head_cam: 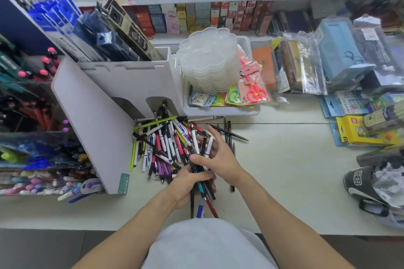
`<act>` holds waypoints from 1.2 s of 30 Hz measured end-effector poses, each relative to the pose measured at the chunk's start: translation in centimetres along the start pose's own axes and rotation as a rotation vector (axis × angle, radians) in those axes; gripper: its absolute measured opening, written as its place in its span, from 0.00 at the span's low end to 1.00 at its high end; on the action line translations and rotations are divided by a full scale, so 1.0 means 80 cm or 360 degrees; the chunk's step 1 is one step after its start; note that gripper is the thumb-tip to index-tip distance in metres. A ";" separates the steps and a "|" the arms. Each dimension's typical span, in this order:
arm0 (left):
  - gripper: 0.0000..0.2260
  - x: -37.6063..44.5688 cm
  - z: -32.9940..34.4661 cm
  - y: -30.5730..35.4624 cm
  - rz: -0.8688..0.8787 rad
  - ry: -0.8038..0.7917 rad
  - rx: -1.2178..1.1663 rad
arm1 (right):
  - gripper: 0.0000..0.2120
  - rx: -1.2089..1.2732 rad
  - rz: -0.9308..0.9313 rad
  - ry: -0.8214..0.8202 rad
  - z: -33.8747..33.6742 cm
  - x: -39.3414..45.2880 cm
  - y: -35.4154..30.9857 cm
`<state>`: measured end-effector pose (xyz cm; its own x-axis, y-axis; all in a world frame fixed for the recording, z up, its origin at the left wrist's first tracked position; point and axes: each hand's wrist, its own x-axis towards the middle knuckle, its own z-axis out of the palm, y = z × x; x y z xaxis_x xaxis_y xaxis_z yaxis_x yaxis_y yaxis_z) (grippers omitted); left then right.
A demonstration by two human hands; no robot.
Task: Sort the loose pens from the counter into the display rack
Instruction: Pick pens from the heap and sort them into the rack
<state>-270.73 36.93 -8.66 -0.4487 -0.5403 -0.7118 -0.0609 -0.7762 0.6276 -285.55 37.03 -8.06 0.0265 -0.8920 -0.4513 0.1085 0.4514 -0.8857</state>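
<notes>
A: Item one, loose pens (166, 144)?
B: A mixed heap on the table (284, 170), just beside the grey display rack (98, 129). White, black, magenta, yellow and lime barrels, several with blue print. Some thin black ones (228, 132) lie apart at the heap's right edge.

A: Orientation?
B: Mostly long axes running away from the person toward the shelves, fanned and crossing; one lime pen lies crosswise on top of the heap.

A: Item two, held bundle (202, 190)?
B: Black, teal, blue and red pens, axes near upright in view, lower ends pointing at the person.

A: Hands?
B: Left hand (185, 183) curled round the bundle's middle, gripping it. Right hand (218, 155) above the bundle, its thumb against the pens' upper ends and its other fingers spread partly open; whether it pinches one I cannot tell.

A: Item three, rack stock?
B: Compartments at left packed with pink, red, blue and pastel pens.
</notes>
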 end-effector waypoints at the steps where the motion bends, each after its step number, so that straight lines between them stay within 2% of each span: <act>1: 0.21 0.000 0.003 -0.001 0.0022 0.0013 -0.0004 | 0.50 0.0049 -0.0044 0.0011 -0.001 0.000 0.001; 5: 0.17 -0.001 0.017 -0.003 0.0071 0.0028 0.0201 | 0.52 0.0101 -0.0088 0.0046 -0.003 -0.001 0.003; 10: 0.11 -0.001 0.028 -0.004 0.0088 0.0002 0.0512 | 0.43 0.0048 -0.0106 0.0032 -0.005 -0.005 0.005; 12: 0.13 0.000 0.027 0.000 0.0028 -0.0044 0.0576 | 0.41 0.0041 -0.0102 0.0059 -0.010 -0.006 0.005; 15: 0.21 -0.002 0.026 0.004 -0.0055 -0.0122 0.0593 | 0.40 0.0040 -0.0083 0.0099 -0.013 -0.009 0.006; 17: 0.23 -0.001 0.024 0.004 -0.0076 -0.0170 0.0558 | 0.41 0.0124 -0.0063 0.0125 -0.010 -0.010 0.009; 20: 0.16 0.001 0.024 -0.001 -0.0089 -0.0180 0.0450 | 0.35 0.0267 -0.0048 0.0255 -0.009 -0.011 0.009; 24: 0.14 -0.002 0.028 -0.007 -0.0125 -0.0183 0.0299 | 0.23 0.0421 -0.0103 0.0399 -0.014 -0.012 0.005; 29: 0.14 -0.004 0.028 -0.010 -0.0083 -0.0146 0.0476 | 0.29 0.0381 -0.0058 0.0425 -0.017 -0.008 0.009; 30: 0.13 -0.004 0.029 -0.010 -0.0070 -0.0127 0.0511 | 0.27 0.0352 -0.0056 0.0423 -0.017 -0.009 0.009; 34: 0.09 0.001 0.035 -0.003 0.0038 -0.0008 0.0705 | 0.08 0.0308 -0.0072 0.0505 -0.017 -0.010 0.007; 36: 0.09 0.008 0.038 0.008 0.0068 0.0018 0.0736 | 0.08 0.0363 -0.0097 0.0636 -0.017 -0.006 0.004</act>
<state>-273.75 37.10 -7.75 -0.4499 -0.5740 -0.6842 -0.4353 -0.5280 0.7292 -286.86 37.62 -8.25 -0.3671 -0.8166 -0.4455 0.3151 0.3414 -0.8855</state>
